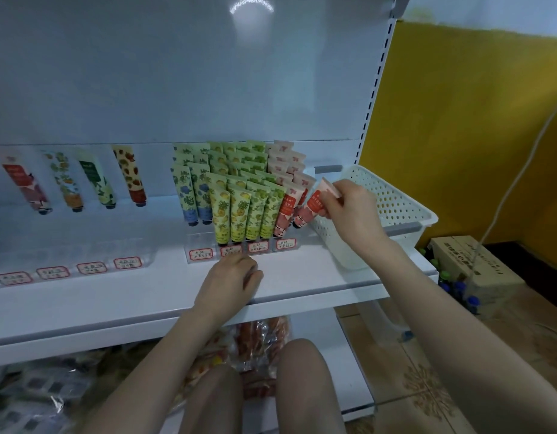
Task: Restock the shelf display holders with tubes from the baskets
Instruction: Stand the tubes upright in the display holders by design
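Nearest, the person's knees (264,389) were bent in front of a lower shelf holding clear packets of snacks (258,336). Above them, the left hand (230,277) rested on the white shelf (114,305) with its fingers loosely bent and holding nothing, just in front of the right display holder (205,242) and its red-edged labels. To the left stood a second clear holder (136,261), with four tubes (98,180) leaning at its far end, one to each lane.

Farther and to the right, the right hand (349,202) pinched a pink tube (313,205) by its flat end, cap down and tilted, at the right edge of the right holder. That tube lay just beside the pink row (286,186) already standing there. Green, yellow and blue-flowered tubes (239,189) filled the other lanes in close ranks. The white perforated basket (396,208) sat on the shelf's right end, just behind the right hand. A cardboard box (471,267) stood on the floor at the far right.
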Demonstrator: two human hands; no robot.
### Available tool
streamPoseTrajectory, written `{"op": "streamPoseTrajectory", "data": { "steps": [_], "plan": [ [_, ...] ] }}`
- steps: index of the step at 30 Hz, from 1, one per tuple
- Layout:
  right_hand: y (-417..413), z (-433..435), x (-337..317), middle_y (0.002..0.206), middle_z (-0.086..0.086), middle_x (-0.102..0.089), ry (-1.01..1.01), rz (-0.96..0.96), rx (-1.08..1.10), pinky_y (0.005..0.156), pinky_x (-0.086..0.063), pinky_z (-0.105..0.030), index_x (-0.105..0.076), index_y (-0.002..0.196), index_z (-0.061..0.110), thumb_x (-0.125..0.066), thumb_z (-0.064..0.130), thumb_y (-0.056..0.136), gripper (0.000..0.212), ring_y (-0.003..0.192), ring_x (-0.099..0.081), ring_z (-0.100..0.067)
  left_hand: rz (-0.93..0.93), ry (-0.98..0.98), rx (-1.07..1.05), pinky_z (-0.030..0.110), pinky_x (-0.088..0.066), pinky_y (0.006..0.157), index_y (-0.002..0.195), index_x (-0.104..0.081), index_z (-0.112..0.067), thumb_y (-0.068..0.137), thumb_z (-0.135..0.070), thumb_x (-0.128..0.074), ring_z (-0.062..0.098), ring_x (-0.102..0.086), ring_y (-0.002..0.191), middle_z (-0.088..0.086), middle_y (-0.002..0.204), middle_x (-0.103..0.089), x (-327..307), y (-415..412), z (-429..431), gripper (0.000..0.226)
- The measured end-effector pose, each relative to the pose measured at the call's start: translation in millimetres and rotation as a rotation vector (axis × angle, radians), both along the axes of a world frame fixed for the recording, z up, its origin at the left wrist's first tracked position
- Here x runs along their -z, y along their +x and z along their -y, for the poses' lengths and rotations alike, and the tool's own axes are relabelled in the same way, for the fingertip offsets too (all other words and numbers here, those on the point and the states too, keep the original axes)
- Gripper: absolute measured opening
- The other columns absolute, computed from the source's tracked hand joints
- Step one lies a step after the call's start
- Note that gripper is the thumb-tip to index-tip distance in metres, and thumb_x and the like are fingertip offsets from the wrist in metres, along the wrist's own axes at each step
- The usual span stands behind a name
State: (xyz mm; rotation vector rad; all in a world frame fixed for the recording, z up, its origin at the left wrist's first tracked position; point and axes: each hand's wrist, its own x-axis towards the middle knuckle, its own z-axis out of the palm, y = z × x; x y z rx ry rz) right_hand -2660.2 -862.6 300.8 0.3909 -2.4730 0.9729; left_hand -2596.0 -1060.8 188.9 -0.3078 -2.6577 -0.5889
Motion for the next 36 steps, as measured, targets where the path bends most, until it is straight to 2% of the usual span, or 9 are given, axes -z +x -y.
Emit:
{"op": "streamPoseTrajectory", "data": {
  "steps": [3, 8, 13, 18, 25, 30, 33, 36],
  "plan": [
    [-9.9, 5.1, 1.4, 0.085, -0.018, -0.066, 0.027, 0.037, -0.006, 0.067, -0.047, -0.035, -0.061, 0.09, -0.004, -0.051, 0.014, 0.094, 0.021, 0.077, -0.061, -0.031, 0.014, 0.003, 0.001, 0.033, -0.048, 0.071, 0.084, -0.069, -0.003, 0.084, -0.024, -0.051, 0.026, -0.059, 0.079, 0.009, 0.086, -0.067, -0.5, 1.0, -0.4, 0.028],
    [-17.5, 13.1, -2.3, 0.088, -0.022, -0.066, 0.052, 0.092, -0.051, 0.076, -0.051, -0.048, -0.059, 0.094, -0.006, -0.053, 0.013, 0.093, 0.02, 0.081, -0.063, -0.035, -0.007, 0.013, -0.012, 0.034, -0.049, 0.071, 0.086, -0.069, -0.005, 0.084, -0.026, -0.05, 0.024, -0.06, 0.08, 0.008, 0.087, -0.068, 1.4, -0.1, -0.1, 0.029],
    [-20.8, 17.3, -7.4, 0.092, -0.025, -0.065, 0.17, 0.118, -0.09, 0.077, -0.048, -0.049, -0.057, 0.096, -0.007, -0.051, 0.012, 0.094, 0.02, 0.084, -0.062, -0.038, -0.013, 0.037, -0.023, 0.033, -0.048, 0.071, 0.085, -0.069, -0.005, 0.084, -0.026, -0.049, 0.023, -0.059, 0.08, 0.007, 0.087, -0.067, 2.4, 0.3, 0.2, 0.03],
    [-27.6, 24.3, -11.5, 0.098, -0.025, -0.065, 0.239, 0.156, -0.107, 0.079, -0.049, -0.049, -0.056, 0.109, -0.006, -0.047, 0.009, 0.094, 0.023, 0.088, -0.062, -0.039, -0.022, 0.041, -0.028, 0.032, -0.048, 0.068, 0.082, -0.069, -0.006, 0.084, -0.026, -0.051, 0.021, -0.059, 0.077, 0.005, 0.083, -0.067, 4.9, -0.8, 0.9, 0.026],
    [-21.9, 29.7, 1.5, 0.103, -0.018, -0.065, 0.071, 0.157, -0.083, 0.077, -0.051, -0.041, -0.052, 0.112, -0.003, -0.056, 0.005, 0.089, 0.025, 0.091, -0.063, -0.033, -0.028, 0.049, -0.034, 0.029, -0.049, 0.063, 0.077, -0.068, -0.008, 0.081, -0.025, -0.054, 0.018, -0.06, 0.07, 0.003, 0.077, -0.067, 4.1, 0.5, -0.5, 0.022],
    [-23.7, 35.9, 3.4, 0.109, -0.016, -0.065, 0.092, 0.15, -0.097, 0.076, -0.045, -0.031, -0.053, 0.12, 0.002, -0.055, 0.008, 0.09, 0.031, 0.099, -0.061, -0.031, -0.039, 0.037, -0.019, 0.031, -0.051, 0.06, 0.074, -0.066, -0.009, 0.084, -0.034, -0.04, 0.018, -0.058, 0.069, 0.002, 0.075, -0.065, 7.4, -1.5, 2.3, 0.037],
    [-26.9, 33.6, 2.9, 0.111, -0.014, -0.063, 0.066, 0.182, -0.081, 0.068, -0.037, -0.02, -0.05, 0.122, 0.001, -0.054, 0.009, 0.091, 0.033, 0.101, -0.059, -0.028, -0.031, 0.038, -0.014, 0.032, -0.051, 0.059, 0.074, -0.065, -0.009, 0.083, -0.036, -0.039, 0.017, -0.057, 0.068, 0.002, 0.074, -0.064, 6.2, -1.2, 1.7, 0.039],
    [-27.7, 30.2, 1.9, 0.111, -0.015, -0.063, 0.062, 0.188, -0.082, 0.063, -0.032, -0.017, -0.049, 0.123, 0.001, -0.055, 0.009, 0.091, 0.033, 0.1, -0.058, -0.027, -0.031, 0.034, -0.015, 0.032, -0.052, 0.06, 0.074, -0.066, -0.008, 0.083, -0.035, -0.039, 0.019, -0.058, 0.069, 0.003, 0.074, -0.065, 6.0, -2.7, 1.9, 0.039]
  ]
}}
